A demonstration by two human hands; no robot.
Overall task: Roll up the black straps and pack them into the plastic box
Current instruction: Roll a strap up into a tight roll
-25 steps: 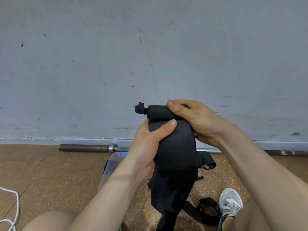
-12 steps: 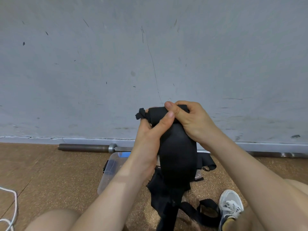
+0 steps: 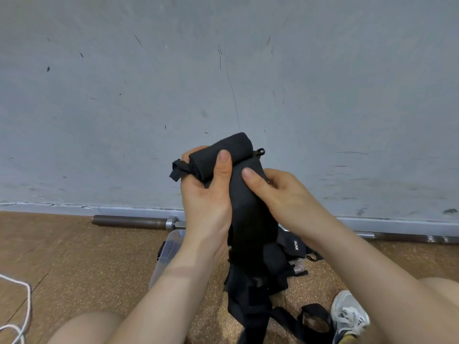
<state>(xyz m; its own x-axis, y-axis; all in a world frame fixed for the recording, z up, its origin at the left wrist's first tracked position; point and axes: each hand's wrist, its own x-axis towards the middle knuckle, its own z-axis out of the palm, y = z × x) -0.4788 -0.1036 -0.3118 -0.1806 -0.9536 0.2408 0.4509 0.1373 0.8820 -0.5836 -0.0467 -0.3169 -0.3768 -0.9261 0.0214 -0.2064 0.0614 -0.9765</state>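
Rolling the strap [image 3: 250, 219] in mid-air over the box [image 3: 165, 247] on the floor, gripping the rolled end in the left hand [image 3: 206, 194], pinching the hanging length with the right hand [image 3: 280, 194], likely needing more tight turns before packing.

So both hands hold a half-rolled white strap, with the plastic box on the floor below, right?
Not quite: the head view shows the strap is black, not white. Otherwise yes: left hand and right hand both grip it half rolled, and the plastic box sits on the floor below.
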